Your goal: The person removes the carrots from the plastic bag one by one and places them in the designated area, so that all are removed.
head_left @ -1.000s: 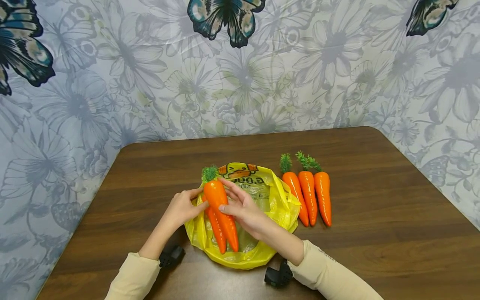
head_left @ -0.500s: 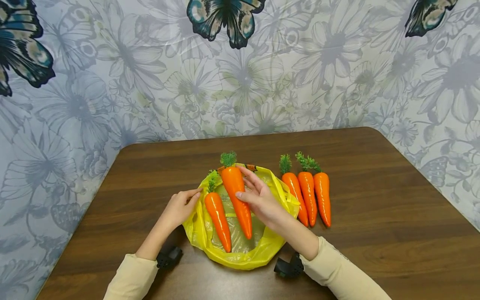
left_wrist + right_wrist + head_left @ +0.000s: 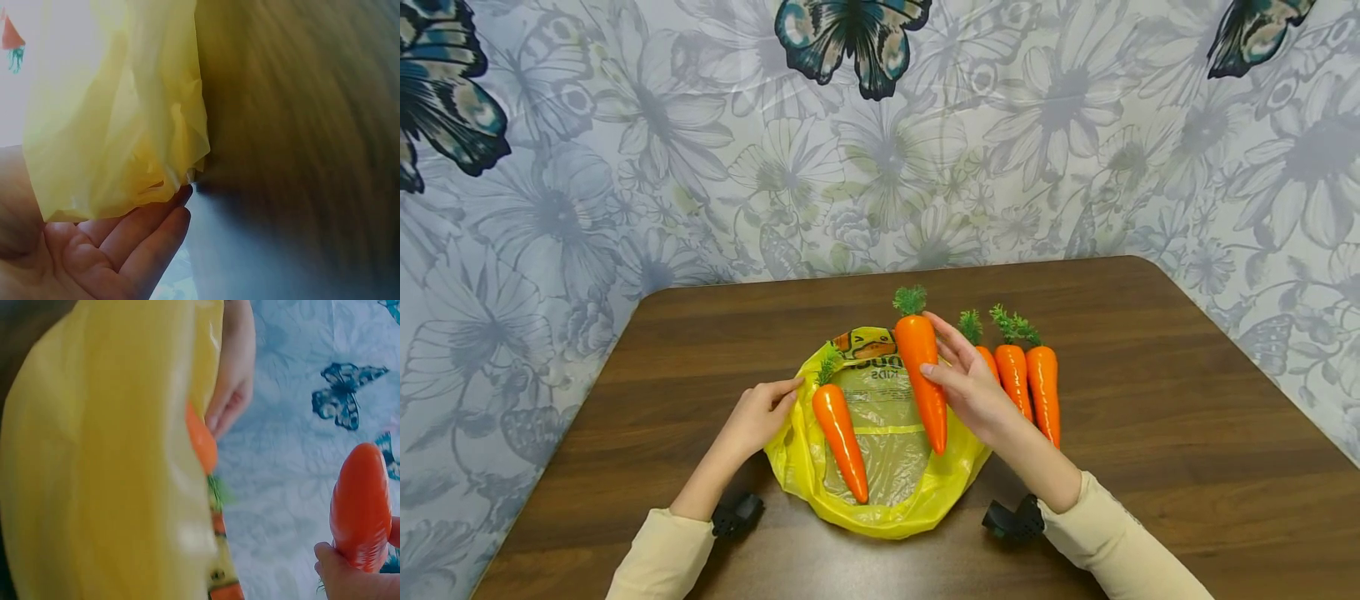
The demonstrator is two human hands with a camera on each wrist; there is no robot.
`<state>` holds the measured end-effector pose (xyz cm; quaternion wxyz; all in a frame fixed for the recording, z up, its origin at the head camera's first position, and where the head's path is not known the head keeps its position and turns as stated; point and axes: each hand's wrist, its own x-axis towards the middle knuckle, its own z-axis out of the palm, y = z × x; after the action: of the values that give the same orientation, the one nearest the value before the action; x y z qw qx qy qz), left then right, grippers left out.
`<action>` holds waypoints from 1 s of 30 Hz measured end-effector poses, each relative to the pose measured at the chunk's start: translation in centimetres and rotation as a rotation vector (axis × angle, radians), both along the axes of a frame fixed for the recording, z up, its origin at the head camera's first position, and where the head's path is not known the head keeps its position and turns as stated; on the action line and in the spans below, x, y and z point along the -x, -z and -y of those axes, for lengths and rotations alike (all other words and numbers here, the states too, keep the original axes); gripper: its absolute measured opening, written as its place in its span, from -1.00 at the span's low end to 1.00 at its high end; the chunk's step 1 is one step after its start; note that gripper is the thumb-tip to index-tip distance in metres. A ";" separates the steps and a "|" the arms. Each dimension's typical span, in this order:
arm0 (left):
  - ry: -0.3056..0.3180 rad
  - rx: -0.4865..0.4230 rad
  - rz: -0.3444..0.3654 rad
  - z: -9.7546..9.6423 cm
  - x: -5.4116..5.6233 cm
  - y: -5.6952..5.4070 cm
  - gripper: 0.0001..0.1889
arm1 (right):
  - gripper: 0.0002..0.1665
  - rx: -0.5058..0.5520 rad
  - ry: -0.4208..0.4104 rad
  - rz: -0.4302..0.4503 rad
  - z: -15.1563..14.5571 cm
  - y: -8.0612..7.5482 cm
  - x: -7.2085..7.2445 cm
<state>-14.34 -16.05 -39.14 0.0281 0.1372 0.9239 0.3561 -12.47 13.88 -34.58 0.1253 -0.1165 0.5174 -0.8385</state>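
Note:
Between thumb and fingers, my right hand [image 3: 981, 396] grips an orange carrot [image 3: 919, 367] with a green top, above the right side of a yellow plastic bag [image 3: 880, 525]. The right wrist view shows this carrot [image 3: 361, 506] end-on, apart from the bag. A second carrot [image 3: 839, 437] lies at the bag's left side, its green top by the rim. My left hand [image 3: 758, 423] pinches the bag's left rim; in the left wrist view the yellow plastic [image 3: 125, 125] covers part of its fingers.
Three more carrots [image 3: 1045, 387] lie side by side on the brown table [image 3: 1150, 400], right of the bag, partly hidden behind my right hand. Past the table's back edge stands a wall [image 3: 895, 183] with flower patterns and butterflies.
My right hand has drawn one carrot away from the other and carried it to the right and farther back. My left hand has let go of the carrots and keeps to the bag's rim.

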 end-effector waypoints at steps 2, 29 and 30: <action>0.004 -0.004 0.001 0.0 0.0 0.0 -0.67 | -0.17 -0.003 0.027 -0.007 -1.0 -0.2 0.0; 0.004 -0.017 0.016 0.5 0.3 0.4 -0.66 | -0.29 0.088 0.209 -0.069 -11.8 0.4 -0.6; 0.005 -0.017 0.015 0.5 0.2 0.4 -0.66 | -0.29 0.101 0.212 -0.069 -12.2 0.5 -0.7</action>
<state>-14.59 -16.59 -39.50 0.0347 0.1373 0.9203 0.3647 -11.80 26.11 -35.08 0.0120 -0.0959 0.4880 -0.8675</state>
